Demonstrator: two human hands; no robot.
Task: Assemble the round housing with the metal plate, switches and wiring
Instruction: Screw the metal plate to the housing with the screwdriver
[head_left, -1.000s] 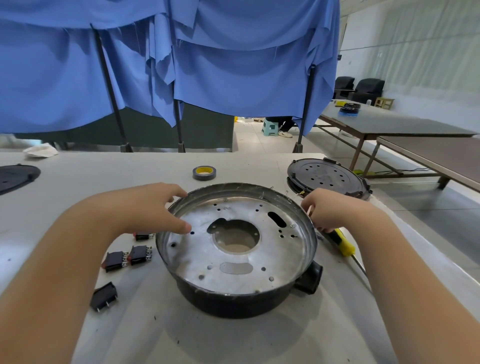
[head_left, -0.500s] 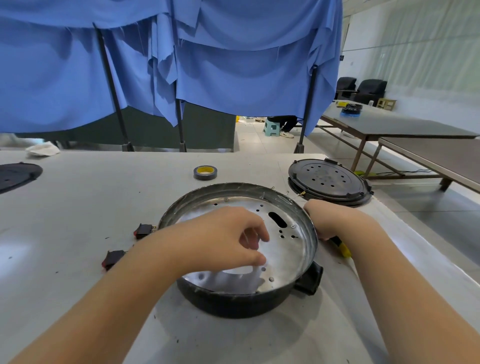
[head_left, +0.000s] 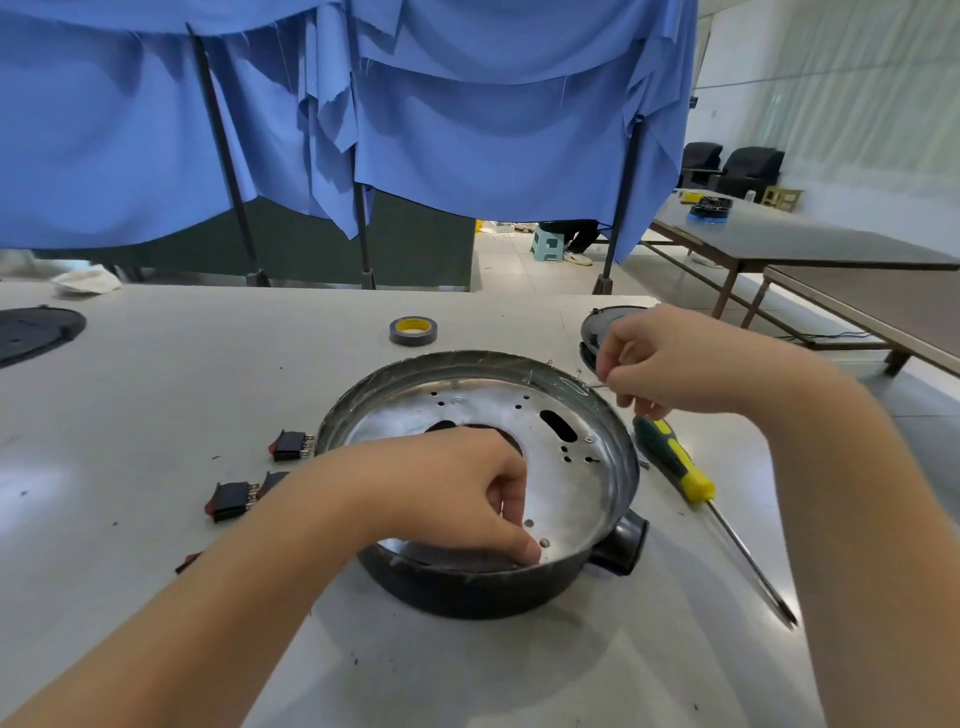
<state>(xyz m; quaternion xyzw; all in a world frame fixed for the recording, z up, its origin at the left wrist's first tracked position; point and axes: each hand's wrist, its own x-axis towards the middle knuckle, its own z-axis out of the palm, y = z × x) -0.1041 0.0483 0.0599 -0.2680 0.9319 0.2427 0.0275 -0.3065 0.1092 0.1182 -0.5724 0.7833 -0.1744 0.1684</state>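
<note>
Housing (head_left: 493, 582): round, black, open side up, centre of table (head_left: 156, 395), stub handle at near right.

Plate (head_left: 571, 467): bright metal disc seated inside the housing, flat, perforated; a small hole sits at its near edge beside the left fingertips.

Left hand (head_left: 457, 493): reaches in over the plate from the near left, fingers curled, tips pressed at the near edge. Whether it pinches anything cannot be told.

Right hand (head_left: 670, 364): above the far-right rim, thumb and forefinger closed on a thin pin-like item, likely a screw; too small to identify.

Governing relation: the near-edge hole lies near and left of the right hand, across the plate. The left hand is much nearer to it.

Screwdriver (head_left: 675, 462): on the table just right of the housing, handle far, tip near; right hand nearer.

Switches (head_left: 291, 446): loose on the table, left of the housing, not fitted.

Tape (head_left: 413, 331): roll, far of the housing.
</note>
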